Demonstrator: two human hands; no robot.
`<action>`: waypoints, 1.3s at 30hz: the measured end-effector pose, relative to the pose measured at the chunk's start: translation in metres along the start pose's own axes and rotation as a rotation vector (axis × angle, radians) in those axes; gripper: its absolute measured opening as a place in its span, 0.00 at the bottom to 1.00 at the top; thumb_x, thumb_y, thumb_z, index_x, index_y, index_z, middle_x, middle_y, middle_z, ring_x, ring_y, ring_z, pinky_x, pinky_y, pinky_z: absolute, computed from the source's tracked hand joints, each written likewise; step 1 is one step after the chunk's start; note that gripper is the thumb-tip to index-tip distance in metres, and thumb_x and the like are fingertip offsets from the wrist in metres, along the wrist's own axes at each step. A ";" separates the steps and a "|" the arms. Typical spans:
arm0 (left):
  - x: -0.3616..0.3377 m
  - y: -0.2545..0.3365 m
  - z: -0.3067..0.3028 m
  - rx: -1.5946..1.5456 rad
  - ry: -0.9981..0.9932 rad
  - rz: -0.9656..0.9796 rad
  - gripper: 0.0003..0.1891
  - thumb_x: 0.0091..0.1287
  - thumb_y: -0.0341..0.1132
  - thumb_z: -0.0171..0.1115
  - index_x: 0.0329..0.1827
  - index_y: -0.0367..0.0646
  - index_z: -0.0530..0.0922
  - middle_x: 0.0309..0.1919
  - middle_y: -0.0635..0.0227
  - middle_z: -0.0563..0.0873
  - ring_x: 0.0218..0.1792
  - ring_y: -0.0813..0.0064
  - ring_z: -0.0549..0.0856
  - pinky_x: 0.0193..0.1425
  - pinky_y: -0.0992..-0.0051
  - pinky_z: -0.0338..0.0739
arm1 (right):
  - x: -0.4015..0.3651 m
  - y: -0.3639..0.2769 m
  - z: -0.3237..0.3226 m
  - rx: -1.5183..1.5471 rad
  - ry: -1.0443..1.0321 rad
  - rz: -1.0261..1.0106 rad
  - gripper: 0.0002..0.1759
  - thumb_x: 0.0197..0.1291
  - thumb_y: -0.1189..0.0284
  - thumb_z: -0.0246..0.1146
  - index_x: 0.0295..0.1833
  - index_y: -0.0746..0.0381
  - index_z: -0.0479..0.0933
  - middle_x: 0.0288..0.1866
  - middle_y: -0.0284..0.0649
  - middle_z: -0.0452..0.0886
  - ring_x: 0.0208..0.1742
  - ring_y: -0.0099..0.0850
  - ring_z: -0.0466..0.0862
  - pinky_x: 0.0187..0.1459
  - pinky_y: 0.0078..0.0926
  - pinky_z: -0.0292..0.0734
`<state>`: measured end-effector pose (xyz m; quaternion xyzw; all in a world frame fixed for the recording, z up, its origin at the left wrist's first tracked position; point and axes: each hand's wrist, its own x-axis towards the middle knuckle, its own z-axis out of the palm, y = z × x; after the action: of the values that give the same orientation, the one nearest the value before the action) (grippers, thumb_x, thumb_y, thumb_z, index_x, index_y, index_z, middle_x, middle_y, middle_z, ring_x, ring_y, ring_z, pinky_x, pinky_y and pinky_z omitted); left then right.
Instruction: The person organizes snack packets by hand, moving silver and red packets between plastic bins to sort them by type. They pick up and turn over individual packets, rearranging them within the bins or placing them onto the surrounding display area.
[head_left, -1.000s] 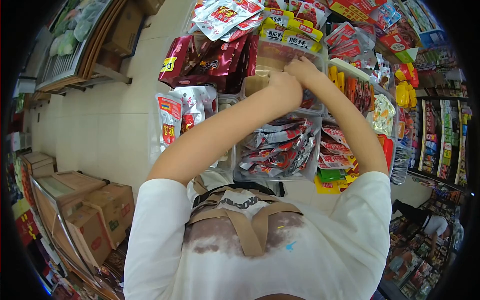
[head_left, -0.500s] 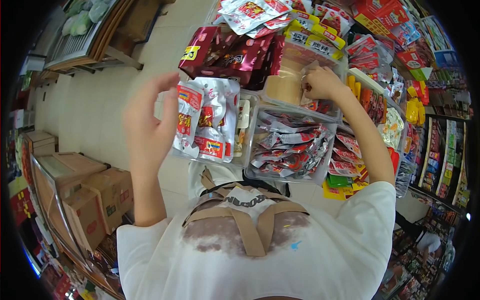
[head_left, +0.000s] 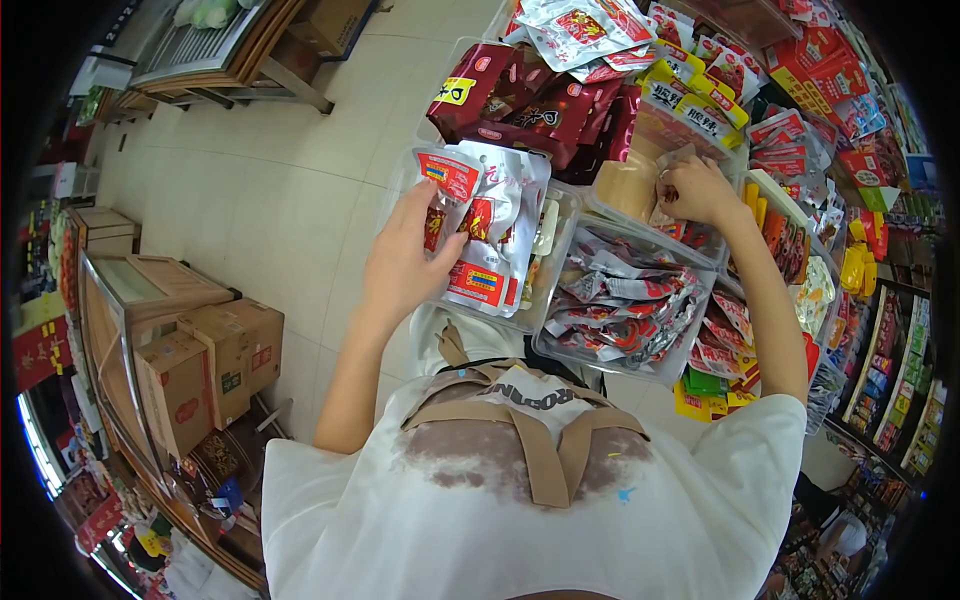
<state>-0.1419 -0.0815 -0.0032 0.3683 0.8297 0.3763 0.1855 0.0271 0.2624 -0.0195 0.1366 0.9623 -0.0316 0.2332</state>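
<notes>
My left hand (head_left: 408,262) rests at the left edge of the silver-and-red packets (head_left: 494,222), fingertips on the leftmost one, thumb apart from the fingers. These packets lie in a clear plastic bin. To the right, my right hand (head_left: 697,190) reaches into another clear bin beside a tan block (head_left: 630,184), its fingers curled together on a small clear wrapper or packet that I cannot make out well. Between and below the hands, a bin holds silver-and-red packets (head_left: 628,300). Maroon bags (head_left: 540,105) stand above my left hand.
Yellow packets (head_left: 695,95) and more snack bags lie at the top right. Product shelves (head_left: 890,370) stand at the far right. Cardboard boxes (head_left: 228,365) are stacked at the left, below a wooden rack (head_left: 215,60). Another person (head_left: 850,535) is partly visible at the lower right.
The view has shifted, so the bins sit farther right. My left hand has come down from the air beside the silver packets onto the leftmost one. My right hand remains in its bin.
</notes>
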 end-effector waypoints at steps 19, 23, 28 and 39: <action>0.019 -0.002 -0.077 -0.548 0.409 0.459 0.05 0.52 0.19 0.61 0.26 0.40 0.80 0.64 0.47 0.67 0.66 0.57 0.66 0.65 0.63 0.64 | 0.000 0.006 0.005 0.035 0.047 -0.026 0.12 0.39 0.64 0.63 0.31 0.56 0.81 0.38 0.36 0.80 0.52 0.36 0.75 0.54 0.44 0.66; 0.044 0.009 -0.057 -1.013 0.045 0.465 0.04 0.52 0.21 0.63 0.26 0.40 0.80 0.60 0.51 0.73 0.63 0.52 0.70 0.63 0.58 0.66 | -0.001 0.005 0.005 0.003 0.040 -0.018 0.11 0.39 0.63 0.63 0.31 0.55 0.81 0.39 0.37 0.81 0.52 0.36 0.75 0.53 0.43 0.67; 0.087 0.071 -0.033 -0.633 -0.004 0.771 0.03 0.52 0.22 0.64 0.27 0.40 0.81 0.52 0.62 0.80 0.60 0.56 0.73 0.60 0.61 0.69 | -0.003 0.004 0.006 -0.016 0.057 -0.012 0.11 0.41 0.63 0.62 0.31 0.55 0.81 0.40 0.39 0.80 0.53 0.37 0.75 0.51 0.44 0.68; 0.168 0.149 0.090 0.089 -0.290 1.062 0.05 0.50 0.29 0.64 0.29 0.50 0.84 0.59 0.65 0.74 0.65 0.64 0.64 0.68 0.65 0.56 | 0.006 0.036 0.055 -0.016 0.256 -0.031 0.18 0.48 0.57 0.61 0.42 0.56 0.79 0.50 0.43 0.78 0.56 0.33 0.74 0.59 0.49 0.60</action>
<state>-0.1294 0.1548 0.0470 0.7916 0.5110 0.3283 0.0668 0.0561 0.2917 -0.0711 0.1225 0.9864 -0.0096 0.1089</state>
